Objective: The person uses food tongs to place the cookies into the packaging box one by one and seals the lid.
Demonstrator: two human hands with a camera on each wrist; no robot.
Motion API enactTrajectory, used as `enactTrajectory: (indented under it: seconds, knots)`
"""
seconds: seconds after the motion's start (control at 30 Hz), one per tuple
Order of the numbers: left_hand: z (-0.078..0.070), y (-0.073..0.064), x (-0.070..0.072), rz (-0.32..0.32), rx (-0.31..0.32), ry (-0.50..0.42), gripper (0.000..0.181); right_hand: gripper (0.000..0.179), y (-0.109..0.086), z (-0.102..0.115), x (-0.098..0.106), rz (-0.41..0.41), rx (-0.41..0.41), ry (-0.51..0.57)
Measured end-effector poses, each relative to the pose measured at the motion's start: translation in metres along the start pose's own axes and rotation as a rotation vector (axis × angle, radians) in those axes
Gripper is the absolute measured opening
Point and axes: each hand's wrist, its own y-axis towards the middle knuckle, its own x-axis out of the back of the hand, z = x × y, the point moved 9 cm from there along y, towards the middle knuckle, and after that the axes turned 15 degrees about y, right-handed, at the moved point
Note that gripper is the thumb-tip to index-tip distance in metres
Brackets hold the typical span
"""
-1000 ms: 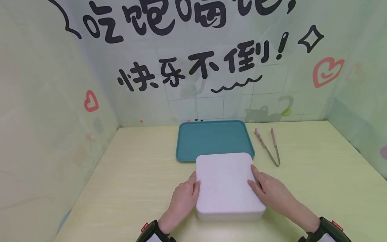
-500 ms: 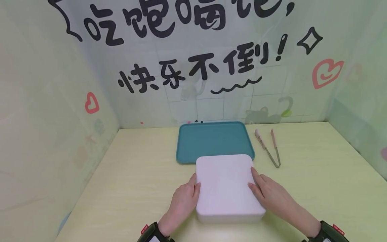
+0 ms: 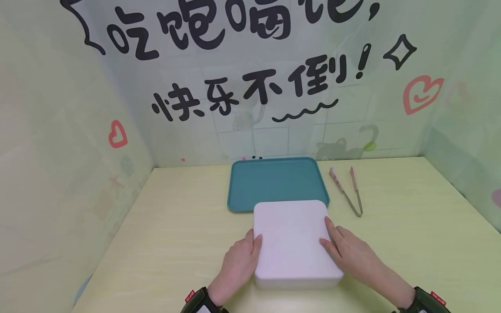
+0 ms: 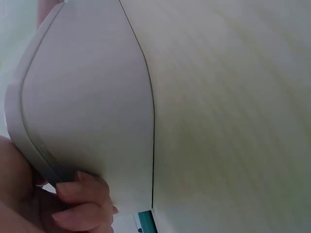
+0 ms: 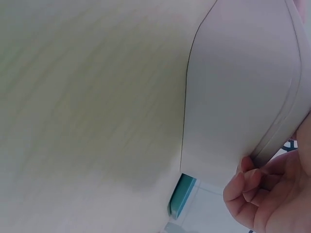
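A white square box [image 3: 298,284] with rounded corners stands on the table, its flat lid [image 3: 291,239] in place. My left hand [image 3: 239,263] holds the lid's left edge, thumb on top. In the left wrist view the curled fingers [image 4: 85,201] press up at the lid's rim against the box wall [image 4: 92,97]. On the opposite side my right hand [image 3: 355,252] grips the right edge, its thumb also over the top. The right wrist view shows those fingertips [image 5: 245,179] curled at the rim beside the wall [image 5: 233,92]. Whatever is inside the box is hidden.
Behind the box lies a blue-green tray [image 3: 278,182], its near edge partly covered by the box. Tongs [image 3: 350,193] with pink-tipped arms rest to the tray's right. A printed cloth backdrop [image 3: 242,100] encloses the pale wooden table [image 3: 176,226] at the back and sides.
My left hand has shifted slightly toward me along the edge, with its thumb farther over the lid. The right hand, box, tray and tongs look unmoved.
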Motion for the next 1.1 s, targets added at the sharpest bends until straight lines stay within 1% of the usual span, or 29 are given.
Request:
enactTrajectory:
  seconds: [0.13, 0.33, 0.43, 0.53, 0.6, 0.7, 0.83, 0.87, 0.93, 1.0, 1.07, 1.1]
  knots:
    - [0.001, 0.002, -0.005, 0.021, 0.022, -0.042, 0.046, 0.058, -0.004, 0.000, -0.003, 0.006, -0.008, -0.005]
    - [0.001, -0.001, -0.007, 0.017, 0.013, 0.002, 0.039, 0.058, -0.007, 0.005, -0.007, -0.008, 0.018, -0.006]
    - [0.001, -0.004, -0.006, 0.003, 0.007, 0.011, 0.036, 0.058, -0.007, 0.006, -0.010, 0.010, 0.015, -0.004]
    - [0.001, -0.005, -0.006, 0.004, 0.006, 0.014, 0.034, 0.058, -0.008, 0.006, -0.013, 0.036, -0.011, 0.007]
    - [0.001, -0.005, -0.007, 0.018, 0.011, 0.015, 0.035, 0.059, -0.007, 0.005, -0.013, 0.050, -0.024, 0.005]
    - [0.001, -0.004, -0.008, 0.034, 0.019, 0.013, 0.034, 0.059, -0.006, 0.004, -0.011, 0.053, -0.012, -0.013]
    - [0.001, -0.002, -0.008, 0.047, 0.023, 0.036, 0.034, 0.058, -0.006, 0.002, -0.010, 0.042, -0.004, -0.023]
    - [0.001, -0.001, -0.009, 0.059, 0.020, 0.036, 0.034, 0.059, -0.006, 0.000, -0.010, 0.043, -0.014, -0.013]
    - [0.003, 0.001, -0.011, 0.099, 0.014, 0.031, 0.038, 0.060, -0.005, -0.002, -0.007, 0.035, -0.035, 0.005]
    - [0.007, 0.004, -0.010, 0.137, 0.011, 0.021, 0.046, 0.063, -0.002, -0.004, 0.000, 0.011, -0.039, 0.018]
    - [0.010, 0.011, -0.003, 0.138, 0.013, 0.012, 0.053, 0.065, 0.006, -0.005, 0.014, -0.034, -0.022, 0.016]
    - [0.012, 0.015, 0.003, 0.123, 0.015, 0.017, 0.057, 0.066, 0.012, -0.005, 0.023, -0.064, -0.003, 0.004]
